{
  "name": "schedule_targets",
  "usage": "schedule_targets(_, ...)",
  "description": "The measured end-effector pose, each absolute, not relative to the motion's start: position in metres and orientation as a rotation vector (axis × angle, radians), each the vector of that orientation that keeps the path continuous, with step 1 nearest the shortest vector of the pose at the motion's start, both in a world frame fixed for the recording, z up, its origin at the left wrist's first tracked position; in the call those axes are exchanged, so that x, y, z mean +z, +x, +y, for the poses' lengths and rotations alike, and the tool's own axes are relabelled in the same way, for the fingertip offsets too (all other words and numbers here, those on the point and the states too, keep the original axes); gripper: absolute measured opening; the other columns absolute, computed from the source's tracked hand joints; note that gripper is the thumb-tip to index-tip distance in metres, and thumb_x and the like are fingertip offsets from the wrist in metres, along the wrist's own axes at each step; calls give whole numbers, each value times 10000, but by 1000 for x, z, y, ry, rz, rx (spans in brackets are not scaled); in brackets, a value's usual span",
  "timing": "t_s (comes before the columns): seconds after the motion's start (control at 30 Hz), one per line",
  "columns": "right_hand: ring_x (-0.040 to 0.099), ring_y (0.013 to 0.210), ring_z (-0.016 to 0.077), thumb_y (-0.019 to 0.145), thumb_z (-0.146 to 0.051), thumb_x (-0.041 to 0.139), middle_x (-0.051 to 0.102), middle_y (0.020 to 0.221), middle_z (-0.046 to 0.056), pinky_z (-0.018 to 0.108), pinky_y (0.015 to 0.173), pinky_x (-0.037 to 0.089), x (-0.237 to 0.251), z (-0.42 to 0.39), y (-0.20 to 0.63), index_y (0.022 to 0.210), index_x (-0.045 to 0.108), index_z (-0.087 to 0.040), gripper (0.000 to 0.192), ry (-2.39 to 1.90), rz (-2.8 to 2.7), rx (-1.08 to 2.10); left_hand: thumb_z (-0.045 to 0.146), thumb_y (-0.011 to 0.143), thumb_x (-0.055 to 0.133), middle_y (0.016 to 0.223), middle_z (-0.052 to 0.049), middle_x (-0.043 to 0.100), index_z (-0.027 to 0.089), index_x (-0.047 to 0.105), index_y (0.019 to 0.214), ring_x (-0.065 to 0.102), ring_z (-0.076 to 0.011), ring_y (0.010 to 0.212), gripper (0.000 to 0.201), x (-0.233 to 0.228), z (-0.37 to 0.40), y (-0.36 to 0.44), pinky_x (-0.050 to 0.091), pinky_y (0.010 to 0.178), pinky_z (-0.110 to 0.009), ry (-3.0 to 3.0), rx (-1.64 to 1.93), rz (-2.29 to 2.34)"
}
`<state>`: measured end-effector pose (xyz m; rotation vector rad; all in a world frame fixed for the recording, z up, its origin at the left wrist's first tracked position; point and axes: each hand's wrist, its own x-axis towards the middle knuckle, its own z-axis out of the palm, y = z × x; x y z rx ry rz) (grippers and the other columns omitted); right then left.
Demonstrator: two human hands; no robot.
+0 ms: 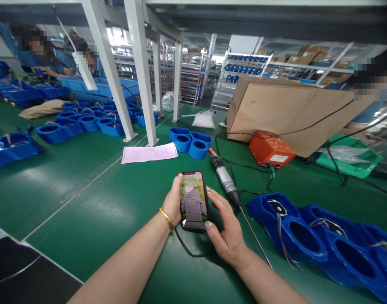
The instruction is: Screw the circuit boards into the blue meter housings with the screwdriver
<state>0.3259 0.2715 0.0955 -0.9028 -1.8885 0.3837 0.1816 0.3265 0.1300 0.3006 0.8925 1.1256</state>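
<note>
A black smartphone with a lit screen stands upright just above the green table. My left hand grips its left edge, a gold bracelet on that wrist. My right hand holds the phone's right side, thumb at the lower corner. A dark cable runs from the phone's bottom and loops over the table. Just right of my right hand lies an electric screwdriver with a long thin bit.
Blue plastic fan housings with wires lie at the right. More blue housings sit beyond a pink paper sheet. An orange box, a cardboard carton and white frame posts stand behind. Other people sit far left and right.
</note>
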Motion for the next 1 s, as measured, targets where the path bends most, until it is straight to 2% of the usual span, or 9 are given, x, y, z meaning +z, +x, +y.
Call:
schedule_targets(0.13,380,1316,272,898,-246,454,402,1425,89,478,1082,366,92,272,326,1424,319,-237,543,-934,-1866,433,484,944,382,898,-135,682,79,647,1012,657,-224,750,489,129,325,180,521,689,-300,311,1118,915)
schedule_targets(0.3,365,1327,268,914,-271,444,384,1440,89,482,1084,370,89,272,327,1430,306,-243,535,-970,-1827,479,574,951,195,832,-166,673,47,666,953,649,-248,711,707,135,324,178,521,699,-343,324,1036,881)
schedule_targets(0.37,370,1323,269,917,-282,444,388,1434,98,488,1083,372,89,271,327,1429,308,-234,532,-978,-1820,486,570,951,160,777,-159,667,55,671,898,639,-241,672,727,136,325,178,515,656,-329,330,1021,876)
schedule_targets(0.53,388,1311,273,913,-286,443,397,1426,103,507,1073,382,89,272,327,1429,310,-220,537,-974,-1828,460,573,943,205,700,-118,646,93,654,803,604,-202,590,672,134,326,176,475,551,-276,333,1020,907)
schedule_targets(0.67,377,1323,276,907,-280,446,388,1437,95,507,1068,388,89,273,327,1432,310,-224,545,-993,-1853,438,567,941,233,716,-111,644,90,649,821,598,-193,601,644,133,325,177,473,568,-276,341,1026,928)
schedule_targets(0.87,367,1333,273,904,-268,445,376,1449,91,498,1072,387,90,273,328,1430,319,-224,543,-981,-1883,392,493,905,446,788,-62,663,117,652,876,592,-148,642,429,130,325,180,460,621,-241,351,1100,985)
schedule_targets(1.0,362,1337,277,902,-267,452,379,1447,102,507,1081,371,89,273,328,1431,319,-212,548,-981,-1874,412,486,897,467,778,-62,665,113,660,879,596,-150,649,421,130,325,181,453,616,-235,359,1105,1003)
